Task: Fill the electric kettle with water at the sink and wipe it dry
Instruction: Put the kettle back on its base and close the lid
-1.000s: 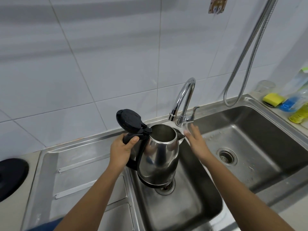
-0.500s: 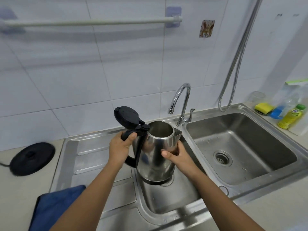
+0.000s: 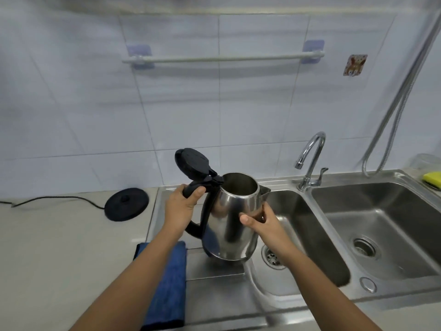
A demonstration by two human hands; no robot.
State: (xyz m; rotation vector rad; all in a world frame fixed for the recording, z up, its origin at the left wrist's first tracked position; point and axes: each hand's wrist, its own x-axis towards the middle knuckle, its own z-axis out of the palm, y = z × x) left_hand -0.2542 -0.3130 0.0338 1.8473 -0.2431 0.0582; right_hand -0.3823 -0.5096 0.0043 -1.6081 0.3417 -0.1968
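Right now your left hand (image 3: 181, 206) is wrapped around the black handle and your right hand (image 3: 260, 220) is pressed flat against the steel side of the kettle (image 3: 231, 211), thumb across the front. The kettle hangs upright, lid (image 3: 192, 163) flipped open, over the seam between the drainboard and the left basin (image 3: 310, 235), clear of the tap (image 3: 310, 158). Risks, as I judge them: a wet steel wall could slip under that open palm; with the lid up, any tilt spills water; the base (image 3: 126, 204) and its cord sit on the counter just left, so drips there are bad. The cloth (image 3: 167, 283) lies partly under your left forearm. Can't see the water level inside, the kettle's underside, or whether the tap is running; the frame is blurred.
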